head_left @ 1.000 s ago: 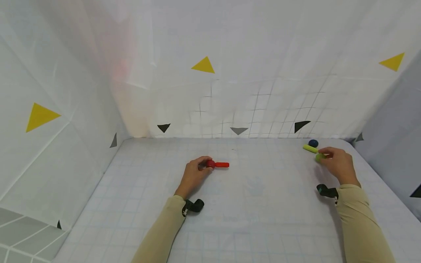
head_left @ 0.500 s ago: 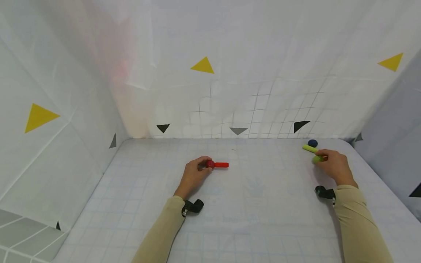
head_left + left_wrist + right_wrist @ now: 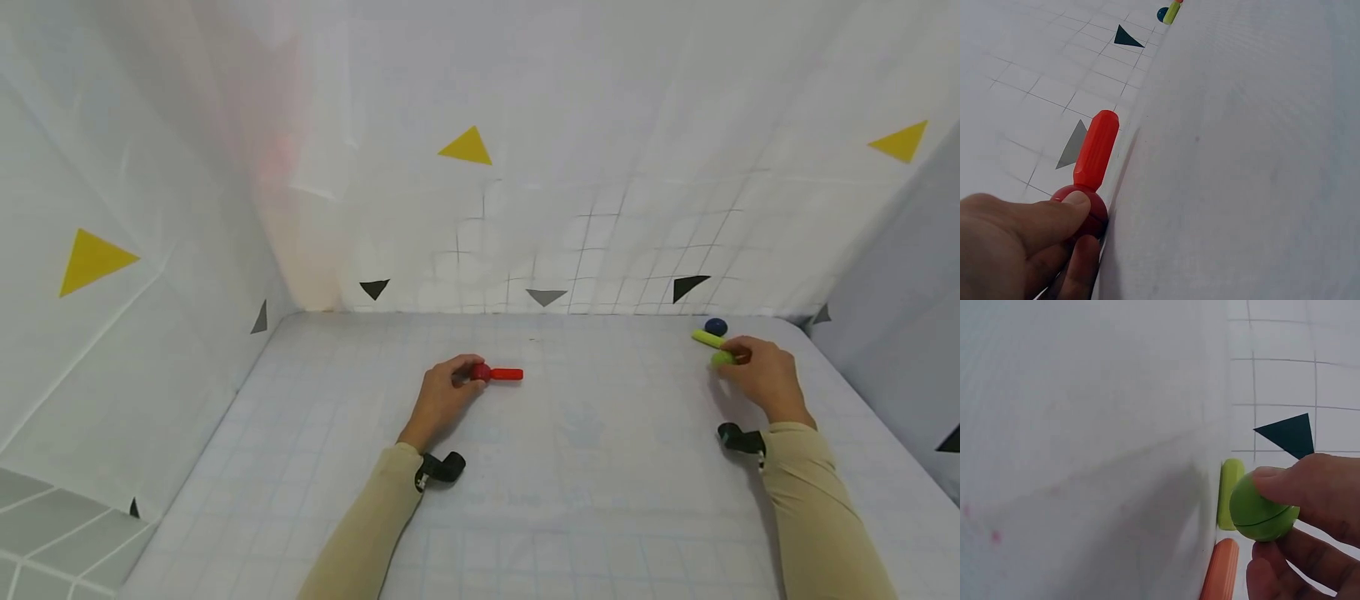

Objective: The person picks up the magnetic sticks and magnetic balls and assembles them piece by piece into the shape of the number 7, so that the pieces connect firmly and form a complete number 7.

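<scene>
My left hand pinches a dark red ball between thumb and fingers on the white table. A bright red faceted stick lies end-on against this ball, pointing right in the head view. Far right, my right hand grips a green ball with a dark seam line, thumb on one side and fingers on the other. Just behind that ball lies a yellow-green stick. An orange stick shows close by in the right wrist view; the right hand mostly hides it in the head view.
A dark blue ball sits beyond the yellow-green stick, near the back edge. White sheets with black and yellow triangles rise behind and at both sides of the gridded table.
My right hand has shifted slightly left with the green ball. The left hand, dark red ball and red stick have stayed in place.
</scene>
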A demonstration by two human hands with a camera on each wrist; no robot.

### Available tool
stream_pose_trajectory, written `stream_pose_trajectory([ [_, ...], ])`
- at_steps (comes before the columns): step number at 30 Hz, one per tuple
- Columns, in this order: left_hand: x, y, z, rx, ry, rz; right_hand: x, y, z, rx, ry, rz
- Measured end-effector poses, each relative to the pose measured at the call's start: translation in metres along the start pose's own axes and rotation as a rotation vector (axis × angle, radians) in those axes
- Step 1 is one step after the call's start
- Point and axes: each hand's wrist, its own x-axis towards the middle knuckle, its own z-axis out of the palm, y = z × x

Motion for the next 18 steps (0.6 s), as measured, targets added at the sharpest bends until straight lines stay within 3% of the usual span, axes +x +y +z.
stream_pose_trajectory([
  [6, 0.0, 0.001, -0.001, 0.001, -0.001, -0.015, -0.004, -0.005, 0.0, 0.032, 0.045, -0.069],
  [18, 0.0, 0.001, 0.0, -0.004, 0.001, -0.006, -0.006, -0.017, 0.001, 0.045, 0.068, -0.07],
])
